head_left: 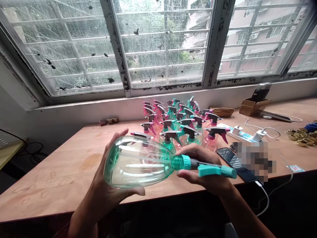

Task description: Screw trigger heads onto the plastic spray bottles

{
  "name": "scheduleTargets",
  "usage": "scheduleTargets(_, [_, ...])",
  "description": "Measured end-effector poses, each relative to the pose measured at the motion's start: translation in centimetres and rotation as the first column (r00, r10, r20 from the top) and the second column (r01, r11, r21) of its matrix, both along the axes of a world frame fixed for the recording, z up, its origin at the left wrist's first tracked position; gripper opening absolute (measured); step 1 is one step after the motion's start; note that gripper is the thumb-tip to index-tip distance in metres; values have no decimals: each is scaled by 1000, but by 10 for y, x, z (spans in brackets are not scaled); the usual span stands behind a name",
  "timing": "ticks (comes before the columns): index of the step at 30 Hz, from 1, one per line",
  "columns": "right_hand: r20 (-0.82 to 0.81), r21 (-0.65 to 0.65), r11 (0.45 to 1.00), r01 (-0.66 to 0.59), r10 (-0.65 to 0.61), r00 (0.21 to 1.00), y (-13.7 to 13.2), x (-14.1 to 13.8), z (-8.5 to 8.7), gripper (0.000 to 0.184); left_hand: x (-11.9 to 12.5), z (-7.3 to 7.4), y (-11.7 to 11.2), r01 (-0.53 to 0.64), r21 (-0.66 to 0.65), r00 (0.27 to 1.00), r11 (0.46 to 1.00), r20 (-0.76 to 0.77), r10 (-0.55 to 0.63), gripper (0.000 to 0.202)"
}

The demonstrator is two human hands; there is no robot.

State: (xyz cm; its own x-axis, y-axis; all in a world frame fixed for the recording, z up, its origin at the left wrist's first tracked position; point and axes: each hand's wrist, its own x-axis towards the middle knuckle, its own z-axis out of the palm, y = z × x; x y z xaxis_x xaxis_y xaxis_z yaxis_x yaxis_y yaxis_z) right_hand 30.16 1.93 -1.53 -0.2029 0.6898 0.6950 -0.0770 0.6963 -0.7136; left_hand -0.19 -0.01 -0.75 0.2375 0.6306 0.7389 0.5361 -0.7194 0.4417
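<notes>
2 hands holding 1 spray bottle (138,162) sideways over bench (61,172).
Left hand (109,188) cupping body; right hand (198,165) gripping trigger head (210,168), seemingly tightening.

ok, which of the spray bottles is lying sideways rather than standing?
The teal spray bottle held in both hands: left hand cups its base, right hand grips the trigger head. The cluster of bottles on the table stands upright.

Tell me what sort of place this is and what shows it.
Probably a small assembly workshop. A crowd of identical pink and teal spray bottles stands on a long wooden bench under grimy barred windows, and the left hand and right hand hold one more teal spray bottle sideways.
</notes>
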Motion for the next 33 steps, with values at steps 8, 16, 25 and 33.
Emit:
scheduleTargets(8, [-168,-75,997,17,-29,985,1,-11,-10,31,10,-4,-3,-10,26,999,1000,-34,11,123])
scheduleTargets(16, [-85,-69,998,-12,6,996,-3,-7,-7,34,5,6,-5,21,109,1000,994,6,-21,106])
scheduleTargets(25, [-39,14,1000,3,-2,999,0,-4,-10,29,-2,-4,-1,-21,33,999,999,-26,22,125])
scheduleTargets(33, [22,80,997,-11,9,1000,3,3,-13,32,2,6,-2,-20,50,999,999,-43,22,110])
